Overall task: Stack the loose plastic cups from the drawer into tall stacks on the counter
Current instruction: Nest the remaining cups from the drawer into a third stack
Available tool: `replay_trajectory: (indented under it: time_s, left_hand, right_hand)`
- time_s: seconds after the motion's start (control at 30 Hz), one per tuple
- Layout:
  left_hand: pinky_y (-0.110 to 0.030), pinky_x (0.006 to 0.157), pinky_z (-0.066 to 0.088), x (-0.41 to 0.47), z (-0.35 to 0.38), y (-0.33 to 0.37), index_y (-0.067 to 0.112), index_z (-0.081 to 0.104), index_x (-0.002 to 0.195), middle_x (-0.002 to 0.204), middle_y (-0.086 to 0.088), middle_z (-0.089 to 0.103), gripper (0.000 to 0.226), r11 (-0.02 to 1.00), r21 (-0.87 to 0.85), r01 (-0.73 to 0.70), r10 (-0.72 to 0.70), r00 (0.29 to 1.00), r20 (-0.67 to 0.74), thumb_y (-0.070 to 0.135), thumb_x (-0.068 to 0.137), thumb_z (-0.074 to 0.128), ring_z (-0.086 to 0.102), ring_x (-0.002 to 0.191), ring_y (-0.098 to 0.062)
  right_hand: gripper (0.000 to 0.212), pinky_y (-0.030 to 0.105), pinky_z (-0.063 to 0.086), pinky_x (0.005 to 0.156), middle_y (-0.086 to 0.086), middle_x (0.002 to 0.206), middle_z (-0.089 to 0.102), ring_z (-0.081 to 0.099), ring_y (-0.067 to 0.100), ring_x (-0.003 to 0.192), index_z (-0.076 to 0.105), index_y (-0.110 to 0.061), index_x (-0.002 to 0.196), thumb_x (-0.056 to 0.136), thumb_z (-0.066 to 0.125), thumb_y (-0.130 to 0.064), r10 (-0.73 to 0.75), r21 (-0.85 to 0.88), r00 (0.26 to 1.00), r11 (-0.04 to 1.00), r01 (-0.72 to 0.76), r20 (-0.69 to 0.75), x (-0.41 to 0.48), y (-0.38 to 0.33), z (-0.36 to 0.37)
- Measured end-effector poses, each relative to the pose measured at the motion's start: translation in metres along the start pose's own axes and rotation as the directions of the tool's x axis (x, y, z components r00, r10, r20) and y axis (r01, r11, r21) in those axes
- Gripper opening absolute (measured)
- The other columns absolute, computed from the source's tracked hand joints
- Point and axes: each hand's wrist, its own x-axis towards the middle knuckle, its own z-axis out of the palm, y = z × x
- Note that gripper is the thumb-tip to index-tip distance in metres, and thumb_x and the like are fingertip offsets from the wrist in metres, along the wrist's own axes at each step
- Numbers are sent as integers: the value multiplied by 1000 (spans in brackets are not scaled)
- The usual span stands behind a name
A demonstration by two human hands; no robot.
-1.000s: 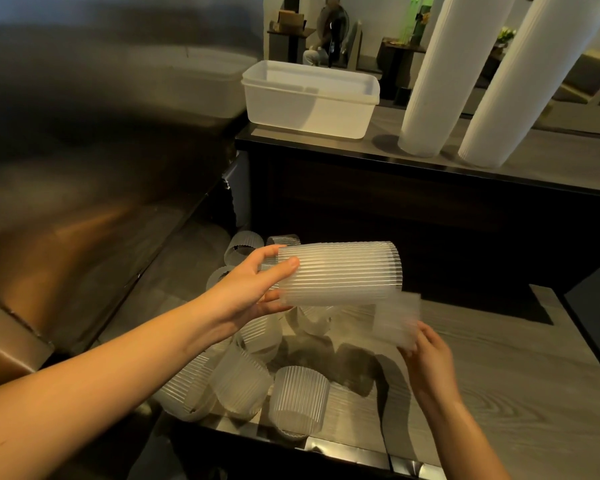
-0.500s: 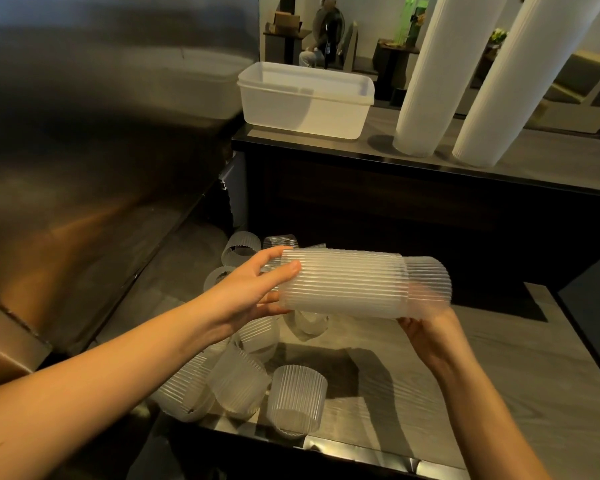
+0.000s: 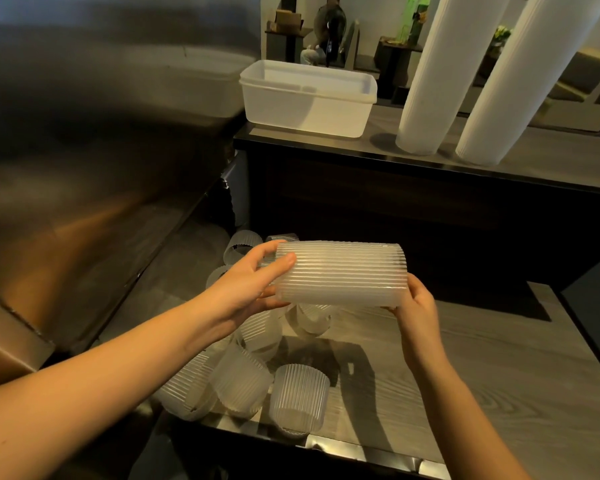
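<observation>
Head view: short stack (image 3: 340, 273) of ribbed cups held sideways above the drawer (image 3: 465, 368), left hand (image 3: 248, 289) curled round one end, right hand (image 3: 414, 306) cupping the other end. Loose cups (image 3: 298, 396) heaped below at the drawer's left front corner, some upright, some tipped. Two tall stacks (image 3: 437, 74) up on the counter (image 3: 551, 161), beside a white tub (image 3: 307, 97).

I saw ribbed, frosted translucent plastic cups (image 3: 340, 273), a matt wood-grain drawer bottom (image 3: 482, 368), a brushed metal panel (image 3: 84, 168), and a smooth milky plastic tub (image 3: 309, 105).
</observation>
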Motion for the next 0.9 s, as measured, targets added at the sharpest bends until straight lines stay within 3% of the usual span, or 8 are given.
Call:
replay_trajectory:
  time_s: [0.13,0.27,0.37,0.47,0.53,0.6,0.73,0.9]
  left_hand:
    - [-28,71,59,3,-2,-3,21,45,133,112,-2,58,47,999,-54,-3,0,998,-56,24,88,58,67,60,-5]
    - [-28,72,58,4,-1,-2,19,44,134,108,-1,58,48,998,-63,-9,5,998,-61,23,88,57,64,53,-4]
    - [-27,68,59,5,-3,-3,21,44,135,120,-5,56,52,998,-59,-2,-2,999,-54,25,86,59,68,78,-12]
    - [-26,69,59,5,-4,-3,22,44,135,122,-6,56,52,998,-59,2,-5,999,-47,25,85,59,67,89,-18]
    - [-27,70,59,6,-5,-3,21,43,136,124,-7,55,52,998,-64,2,-4,999,-42,25,86,59,67,84,-15]
    - [-28,72,59,6,-5,-2,21,43,136,123,-6,56,52,998,-69,-4,1,999,-40,25,86,58,68,75,-11]
    - [-26,67,58,7,-6,-2,22,44,134,119,-5,59,50,996,-89,-10,6,999,-40,25,86,59,69,85,-16]
    - [-26,67,58,8,-8,-3,22,45,134,121,-6,58,51,996,-83,-23,20,999,-38,26,85,60,69,83,-15]
  right_hand:
    - [31,22,45,76,8,109,60,57,19,101,54,-8,119,95,43,-24,104,20,995,994,-104,-9,12,24,3]
    - [41,35,44,92,6,124,50,49,23,116,43,-14,129,91,49,-30,180,-219,981,962,-161,66,19,48,14]
    - [46,44,41,100,10,133,45,44,26,122,41,-14,132,92,50,-34,166,-342,974,934,-105,156,22,57,26]
    - [41,43,42,100,12,132,47,45,29,122,44,-8,129,92,50,-23,226,-402,960,905,-143,167,27,65,37]
    - [34,29,50,84,15,122,54,53,29,112,51,-3,122,92,50,-19,268,-387,948,903,-186,170,28,67,42]
    - [28,17,47,64,17,107,58,57,23,93,56,1,112,93,49,-18,274,-366,947,909,-198,169,24,63,44]
    - [17,33,45,87,11,101,63,58,23,98,61,-4,100,91,50,-15,223,-273,955,948,-167,193,12,56,39]
    - [17,26,43,82,2,88,63,58,13,87,62,-9,94,93,45,-12,189,22,972,981,-194,139,-2,39,24]
